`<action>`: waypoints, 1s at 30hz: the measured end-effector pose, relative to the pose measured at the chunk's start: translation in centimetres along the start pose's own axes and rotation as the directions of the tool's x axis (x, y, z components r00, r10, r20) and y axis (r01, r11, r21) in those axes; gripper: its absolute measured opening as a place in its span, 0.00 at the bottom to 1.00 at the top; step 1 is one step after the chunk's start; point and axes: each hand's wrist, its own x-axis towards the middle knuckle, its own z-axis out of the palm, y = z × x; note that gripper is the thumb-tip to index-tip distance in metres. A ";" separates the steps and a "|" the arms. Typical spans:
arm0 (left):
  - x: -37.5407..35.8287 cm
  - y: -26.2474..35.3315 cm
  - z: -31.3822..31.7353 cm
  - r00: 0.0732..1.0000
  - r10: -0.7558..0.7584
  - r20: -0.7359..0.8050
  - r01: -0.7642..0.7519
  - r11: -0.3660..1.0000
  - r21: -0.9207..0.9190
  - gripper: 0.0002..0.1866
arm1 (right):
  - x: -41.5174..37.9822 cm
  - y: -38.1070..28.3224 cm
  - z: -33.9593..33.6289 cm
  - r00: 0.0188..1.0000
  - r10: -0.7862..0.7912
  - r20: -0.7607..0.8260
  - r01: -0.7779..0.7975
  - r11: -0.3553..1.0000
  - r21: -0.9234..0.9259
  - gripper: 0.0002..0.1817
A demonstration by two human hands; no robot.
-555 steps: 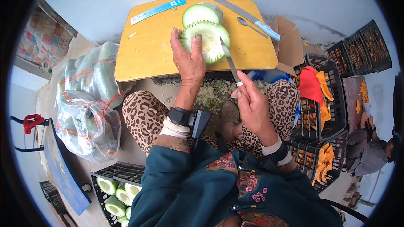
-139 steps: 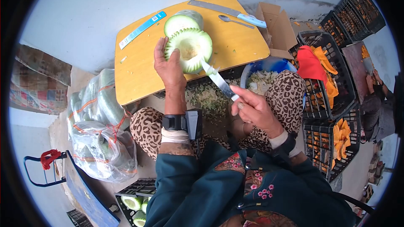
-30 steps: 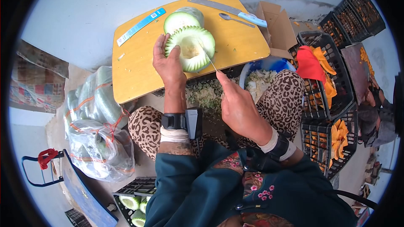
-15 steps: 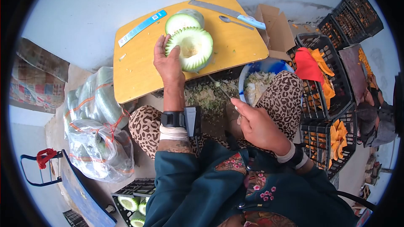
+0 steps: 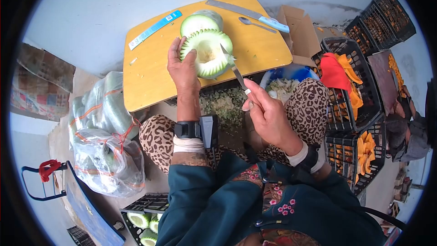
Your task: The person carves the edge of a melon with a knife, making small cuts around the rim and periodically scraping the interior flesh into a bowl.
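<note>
On the yellow table (image 5: 152, 75) a hollowed melon piece (image 5: 214, 69) faces up toward me, its rim cut into a zigzag. My left hand (image 5: 183, 66) grips its left side, with the thumb over the rim. A small knife (image 5: 238, 75) is held by my right hand (image 5: 268, 116), its blade tip over the melon's right rim with a pale scrap on the blade. Behind the carved piece lies another melon piece (image 5: 195, 24) with a flat cut face. Pale scraps (image 5: 225, 107) lie below the table's front edge.
A large knife (image 5: 246, 12), a spoon (image 5: 257, 24) and a blue strip (image 5: 154, 30) lie on the table. Bagged melons (image 5: 107, 141) are at left. A cardboard box (image 5: 298, 34), a basin (image 5: 268, 76) and crates (image 5: 375, 109) with orange pieces stand at right.
My right hand has moved the knife up and forward, from below the table edge to the melon's right rim. My left hand stays on the melon.
</note>
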 end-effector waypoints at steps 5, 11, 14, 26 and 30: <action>0.2 -0.2 -0.2 1.000 0.013 0.008 -0.013 1.000 0.001 0.31 | 0.1 0.1 0.0 1.000 0.013 0.008 -0.013 0.999 -0.029 0.27; 0.2 -0.3 -0.2 1.000 0.016 0.006 -0.016 1.000 -0.003 0.30 | 0.1 0.4 0.1 1.000 0.016 0.016 -0.016 1.000 -0.004 0.27; 0.2 -0.3 -0.2 1.000 0.018 0.006 -0.018 1.000 0.003 0.30 | 0.1 0.6 0.2 1.000 0.004 0.013 -0.004 1.000 -0.008 0.27; 0.1 0.0 -0.1 1.000 0.000 0.017 -0.001 1.000 0.030 0.30 | 0.3 1.0 -0.3 0.999 -0.020 0.051 0.020 1.000 -0.005 0.28; 0.2 0.0 -0.3 0.999 -0.001 0.034 0.000 0.999 0.051 0.29 | 0.8 1.0 0.2 0.999 -0.027 0.028 0.027 0.999 0.031 0.27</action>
